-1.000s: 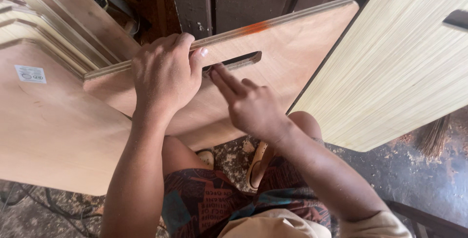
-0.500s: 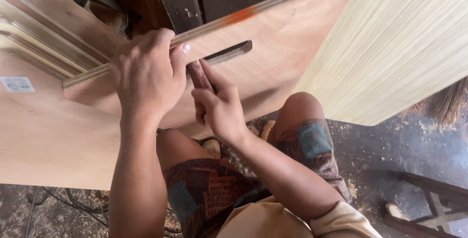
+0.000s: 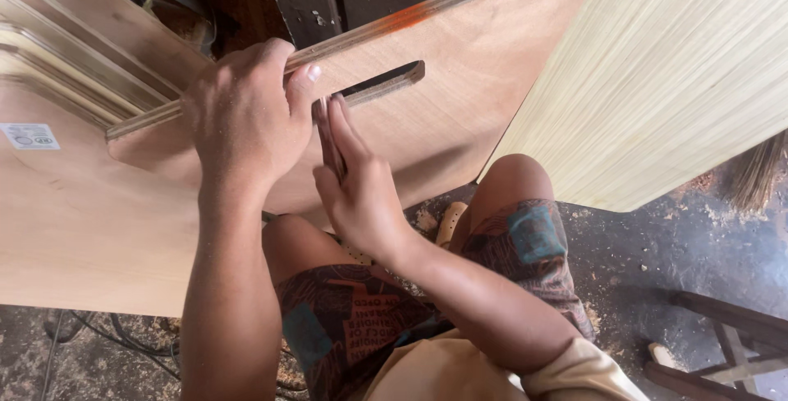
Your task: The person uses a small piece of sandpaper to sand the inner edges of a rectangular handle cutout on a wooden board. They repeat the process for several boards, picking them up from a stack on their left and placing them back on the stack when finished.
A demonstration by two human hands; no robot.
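An upright plywood panel (image 3: 468,81) with a long slot (image 3: 383,80) cut near its top edge rests against my knees. My left hand (image 3: 246,118) is shut over the panel's top edge, just left of the slot, thumb on the near face. My right hand (image 3: 359,190) pinches a folded brown strip of sandpaper (image 3: 329,137) and presses it against the panel at the slot's left end. The strip's lower part is hidden in my fingers.
A pale striped board (image 3: 673,81) leans at the right. Several plywood boards (image 3: 57,56) are stacked at the left, above a large sheet (image 3: 74,229) with a sticker. The sawdust-covered floor (image 3: 657,237) holds dark wooden legs (image 3: 722,343), a broom (image 3: 755,175) and cables (image 3: 90,335).
My right hand has drawn back down and left from the slot, turning from pointing fingers to an edge-on pinch of the sandpaper. My left hand keeps its hold.
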